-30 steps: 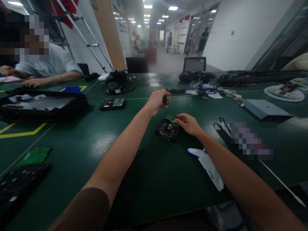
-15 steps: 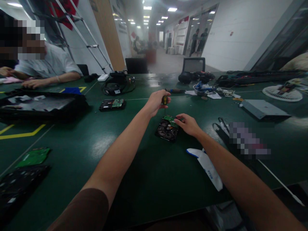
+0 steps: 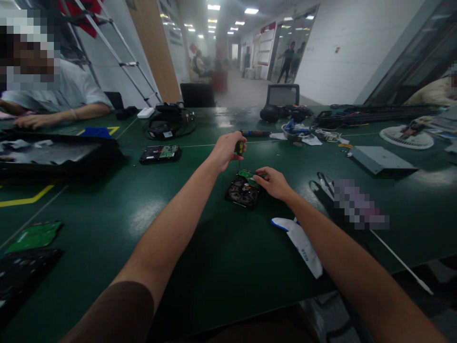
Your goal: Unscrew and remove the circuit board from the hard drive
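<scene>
On the green table in front of me lies a hard drive (image 3: 243, 191), its circuit board (image 3: 247, 176) facing up at the far end. My left hand (image 3: 228, 148) is closed around the yellow and black handle of a screwdriver (image 3: 240, 148). The screwdriver stands upright, its thin shaft pointing down at the drive's far edge. My right hand (image 3: 270, 183) rests at the drive's right side, thumb and fingers closed against the edge by the board. Nearer to me, beneath my right forearm, is a white and blue face mask (image 3: 302, 247).
A second hard drive (image 3: 160, 154) lies left of centre. A loose green board (image 3: 35, 237) and a black drive (image 3: 26, 274) sit at the near left. A black tray (image 3: 57, 155) is behind them. A grey metal box (image 3: 382, 160) stands right. A co-worker (image 3: 64, 95) sits far left.
The view has turned slightly, so everything sits a little further left. My left hand still grips the screwdriver over the drive, and my right hand stays at the drive's edge.
</scene>
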`<move>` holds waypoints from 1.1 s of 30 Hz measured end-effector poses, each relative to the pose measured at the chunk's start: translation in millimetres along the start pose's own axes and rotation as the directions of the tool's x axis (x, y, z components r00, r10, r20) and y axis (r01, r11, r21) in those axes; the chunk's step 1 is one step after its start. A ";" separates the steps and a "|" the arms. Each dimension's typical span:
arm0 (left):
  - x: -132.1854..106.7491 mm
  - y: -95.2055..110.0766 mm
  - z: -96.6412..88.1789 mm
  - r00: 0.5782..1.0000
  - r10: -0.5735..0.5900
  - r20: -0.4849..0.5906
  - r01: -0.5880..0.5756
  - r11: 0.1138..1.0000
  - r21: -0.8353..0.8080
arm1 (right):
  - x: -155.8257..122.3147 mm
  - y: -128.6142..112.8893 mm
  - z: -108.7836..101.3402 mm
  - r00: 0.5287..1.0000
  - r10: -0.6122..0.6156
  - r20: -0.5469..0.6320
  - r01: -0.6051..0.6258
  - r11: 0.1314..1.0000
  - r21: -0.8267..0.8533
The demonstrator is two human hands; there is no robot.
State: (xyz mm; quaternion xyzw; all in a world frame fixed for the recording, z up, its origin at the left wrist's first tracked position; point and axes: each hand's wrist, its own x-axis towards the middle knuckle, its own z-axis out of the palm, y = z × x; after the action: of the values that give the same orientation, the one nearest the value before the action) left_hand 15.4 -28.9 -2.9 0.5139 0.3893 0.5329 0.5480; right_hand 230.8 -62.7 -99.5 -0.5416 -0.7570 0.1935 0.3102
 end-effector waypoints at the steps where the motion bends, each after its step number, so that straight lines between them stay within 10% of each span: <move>1: -0.6 -0.4 0.4 1.000 -0.013 0.009 0.013 0.999 -0.031 | 0.1 0.0 0.1 1.000 -0.003 -0.002 0.003 1.000 -0.004; 12: -1.2 0.7 0.7 0.996 0.086 -0.004 -0.084 0.979 0.184 | 0.9 2.0 1.9 0.999 -0.028 -0.024 0.028 1.000 -0.002; 20: -2.7 -1.1 3.3 0.997 -0.028 0.066 0.034 0.996 -0.080 | 1.3 4.2 2.7 1.000 -0.005 -0.018 0.005 1.000 0.015; 28: -0.9 3.6 -2.5 0.999 0.048 -0.003 -0.047 0.990 0.129 | 1.4 4.5 2.4 1.000 -0.013 -0.014 0.013 1.000 0.006; 33: -2.1 4.7 -0.1 0.998 -0.059 0.027 0.059 0.998 -0.012 | 1.6 4.1 2.3 1.000 -0.013 -0.017 0.013 1.000 0.003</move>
State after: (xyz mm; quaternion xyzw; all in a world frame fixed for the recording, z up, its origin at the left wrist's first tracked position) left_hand 14.1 -31.4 1.5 0.5058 0.3937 0.5119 0.5719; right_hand 231.8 -59.8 -103.3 -0.5377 -0.7577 0.1879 0.3186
